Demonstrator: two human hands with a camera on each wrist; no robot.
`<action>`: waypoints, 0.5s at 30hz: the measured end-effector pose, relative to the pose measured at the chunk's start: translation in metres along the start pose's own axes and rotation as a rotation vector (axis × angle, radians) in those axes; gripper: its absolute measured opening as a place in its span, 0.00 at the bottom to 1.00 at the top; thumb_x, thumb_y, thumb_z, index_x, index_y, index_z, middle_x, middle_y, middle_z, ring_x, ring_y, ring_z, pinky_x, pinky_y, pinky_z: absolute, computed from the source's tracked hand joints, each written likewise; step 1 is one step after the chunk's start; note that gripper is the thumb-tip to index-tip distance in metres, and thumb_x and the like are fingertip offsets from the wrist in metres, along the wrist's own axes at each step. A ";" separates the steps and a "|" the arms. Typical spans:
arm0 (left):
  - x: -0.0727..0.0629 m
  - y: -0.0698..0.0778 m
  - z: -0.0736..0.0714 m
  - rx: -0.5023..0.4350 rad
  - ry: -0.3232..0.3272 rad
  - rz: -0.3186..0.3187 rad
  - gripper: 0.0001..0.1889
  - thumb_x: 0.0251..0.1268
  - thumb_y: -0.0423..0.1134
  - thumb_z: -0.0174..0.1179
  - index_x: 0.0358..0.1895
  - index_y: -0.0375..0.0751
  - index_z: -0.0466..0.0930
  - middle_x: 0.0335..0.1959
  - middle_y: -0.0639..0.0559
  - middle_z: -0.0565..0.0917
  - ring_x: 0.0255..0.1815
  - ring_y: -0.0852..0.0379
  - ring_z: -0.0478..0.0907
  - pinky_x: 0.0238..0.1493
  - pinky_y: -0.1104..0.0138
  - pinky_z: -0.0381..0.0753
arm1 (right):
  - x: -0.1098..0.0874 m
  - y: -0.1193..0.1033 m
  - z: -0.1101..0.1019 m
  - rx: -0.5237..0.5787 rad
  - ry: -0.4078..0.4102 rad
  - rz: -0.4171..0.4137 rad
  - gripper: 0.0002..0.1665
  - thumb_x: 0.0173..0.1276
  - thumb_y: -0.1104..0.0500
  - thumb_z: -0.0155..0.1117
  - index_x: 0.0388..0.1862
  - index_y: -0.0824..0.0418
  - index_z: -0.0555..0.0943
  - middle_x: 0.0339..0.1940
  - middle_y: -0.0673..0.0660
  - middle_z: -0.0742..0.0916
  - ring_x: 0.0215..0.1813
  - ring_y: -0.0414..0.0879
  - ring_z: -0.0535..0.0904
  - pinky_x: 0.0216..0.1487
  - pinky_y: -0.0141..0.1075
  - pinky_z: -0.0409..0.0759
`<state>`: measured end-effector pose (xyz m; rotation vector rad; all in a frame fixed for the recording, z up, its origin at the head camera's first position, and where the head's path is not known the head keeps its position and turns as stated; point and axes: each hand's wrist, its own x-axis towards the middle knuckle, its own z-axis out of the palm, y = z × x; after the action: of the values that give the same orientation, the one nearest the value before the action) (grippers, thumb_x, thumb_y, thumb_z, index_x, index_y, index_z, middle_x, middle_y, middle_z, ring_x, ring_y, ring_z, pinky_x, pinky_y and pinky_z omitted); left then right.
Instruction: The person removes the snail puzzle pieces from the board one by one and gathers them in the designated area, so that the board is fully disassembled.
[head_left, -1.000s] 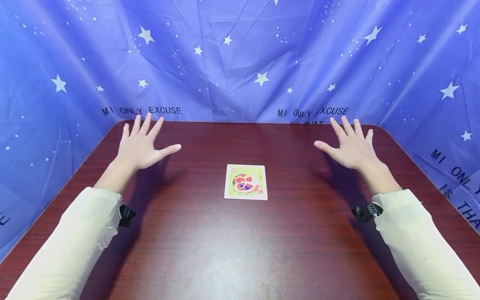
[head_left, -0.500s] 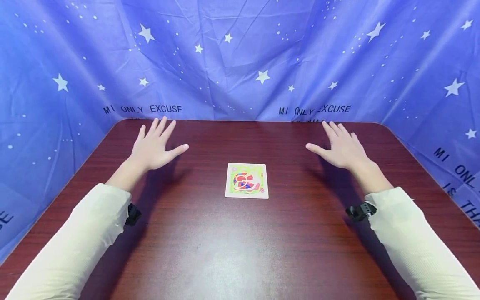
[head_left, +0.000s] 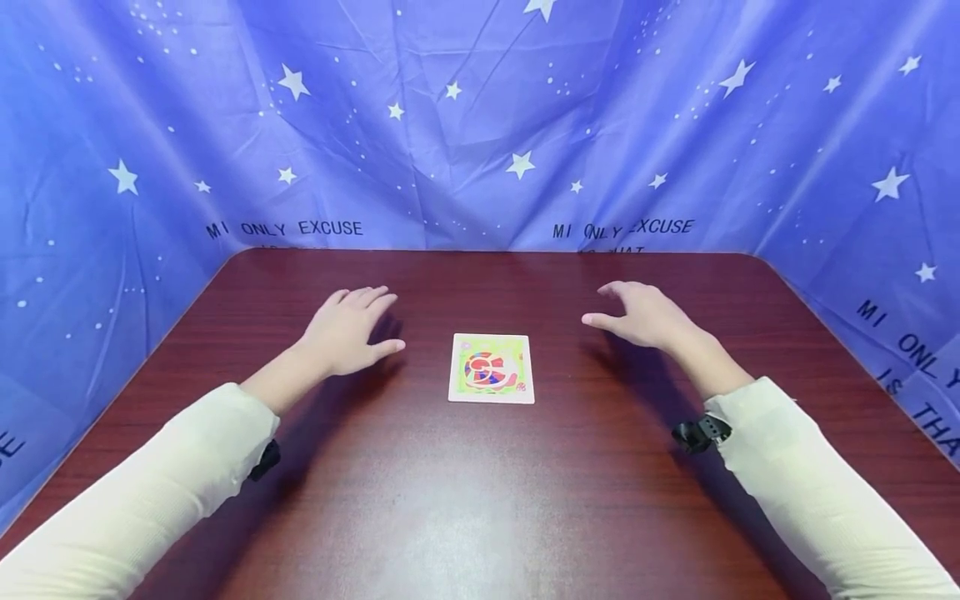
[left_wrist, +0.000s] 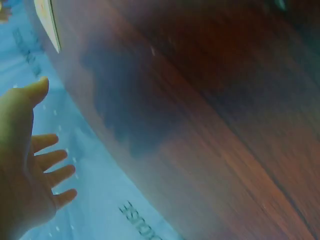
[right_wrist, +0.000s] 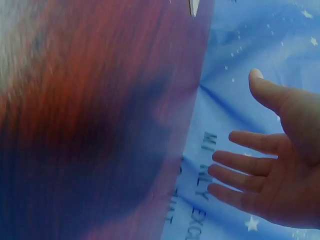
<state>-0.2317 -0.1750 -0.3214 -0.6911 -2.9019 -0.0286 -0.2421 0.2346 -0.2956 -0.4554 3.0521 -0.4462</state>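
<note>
A square puzzle board with a pale border and a red, blue and green snail-like picture lies flat mid-table. To its left, my left hand hovers over the table, fingers spread and holding nothing. On the other side my right hand is also held above the surface, thumb toward the board and palm bare. The left wrist view has the left hand at its left edge, with a corner of the board above it. In the right wrist view the right hand shows loosely extended fingers.
The dark red wooden table has rounded far corners. A blue curtain with white stars and printed words hangs around its back and sides. Black straps sit at the cuffs of the pale sleeves.
Both hands have moved inward and nearer to the board, from wide apart with fingers splayed to lower and more relaxed. The board has stayed in place on the table.
</note>
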 end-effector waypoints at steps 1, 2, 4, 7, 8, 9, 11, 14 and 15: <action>0.001 0.004 0.002 -0.005 0.012 0.027 0.40 0.59 0.61 0.59 0.68 0.36 0.67 0.69 0.37 0.69 0.71 0.39 0.66 0.70 0.45 0.63 | 0.000 -0.002 0.003 0.012 0.004 -0.013 0.38 0.66 0.42 0.61 0.63 0.71 0.72 0.61 0.70 0.79 0.65 0.64 0.73 0.67 0.56 0.69; 0.001 0.009 0.003 -0.013 0.020 0.053 0.39 0.59 0.60 0.60 0.67 0.36 0.68 0.69 0.37 0.70 0.71 0.40 0.67 0.70 0.46 0.64 | 0.001 -0.004 0.006 0.025 0.005 -0.025 0.37 0.66 0.43 0.62 0.61 0.71 0.73 0.60 0.70 0.80 0.64 0.63 0.74 0.66 0.55 0.70; 0.002 0.018 0.007 -0.038 0.030 0.105 0.39 0.58 0.59 0.61 0.67 0.35 0.69 0.68 0.38 0.71 0.70 0.42 0.68 0.69 0.47 0.65 | 0.001 -0.009 0.012 0.041 -0.003 -0.053 0.35 0.65 0.44 0.63 0.59 0.70 0.75 0.57 0.69 0.82 0.62 0.62 0.76 0.65 0.54 0.72; 0.002 0.033 0.014 -0.080 0.019 0.179 0.38 0.59 0.58 0.61 0.66 0.35 0.69 0.68 0.38 0.71 0.70 0.43 0.69 0.69 0.47 0.66 | 0.002 -0.018 0.021 0.051 -0.037 -0.092 0.32 0.64 0.45 0.65 0.56 0.69 0.78 0.55 0.66 0.84 0.58 0.60 0.79 0.62 0.52 0.75; 0.002 0.037 0.016 -0.095 0.009 0.202 0.37 0.60 0.57 0.60 0.67 0.35 0.69 0.69 0.39 0.71 0.70 0.44 0.69 0.69 0.48 0.66 | 0.003 -0.021 0.023 0.049 -0.046 -0.110 0.31 0.63 0.45 0.65 0.55 0.69 0.78 0.53 0.65 0.85 0.57 0.59 0.80 0.61 0.52 0.76; 0.002 0.042 0.018 -0.112 -0.001 0.224 0.37 0.60 0.57 0.60 0.67 0.35 0.69 0.69 0.39 0.71 0.70 0.44 0.69 0.70 0.48 0.67 | 0.003 -0.025 0.026 0.046 -0.053 -0.128 0.30 0.63 0.46 0.66 0.54 0.68 0.79 0.52 0.65 0.86 0.56 0.58 0.81 0.60 0.51 0.76; 0.003 0.052 0.021 -0.146 -0.029 0.257 0.36 0.61 0.56 0.60 0.67 0.37 0.68 0.70 0.40 0.70 0.71 0.45 0.68 0.70 0.49 0.66 | 0.005 -0.033 0.030 0.041 -0.061 -0.163 0.29 0.62 0.47 0.67 0.52 0.68 0.80 0.50 0.64 0.87 0.54 0.57 0.82 0.59 0.50 0.78; 0.005 0.064 0.023 -0.179 -0.067 0.297 0.35 0.62 0.56 0.59 0.68 0.39 0.68 0.72 0.42 0.68 0.73 0.47 0.66 0.72 0.51 0.66 | 0.008 -0.046 0.035 0.032 -0.057 -0.233 0.26 0.60 0.50 0.70 0.50 0.68 0.81 0.47 0.63 0.88 0.52 0.55 0.83 0.57 0.48 0.79; 0.006 0.067 0.023 -0.184 -0.088 0.307 0.35 0.62 0.56 0.59 0.69 0.40 0.67 0.73 0.43 0.67 0.74 0.48 0.65 0.72 0.52 0.65 | 0.010 -0.049 0.037 0.029 -0.055 -0.259 0.26 0.59 0.51 0.71 0.49 0.68 0.82 0.47 0.62 0.88 0.51 0.55 0.83 0.57 0.48 0.79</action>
<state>-0.2103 -0.1107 -0.3443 -1.1905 -2.8640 -0.2360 -0.2352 0.1765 -0.3166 -0.8520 2.9392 -0.4752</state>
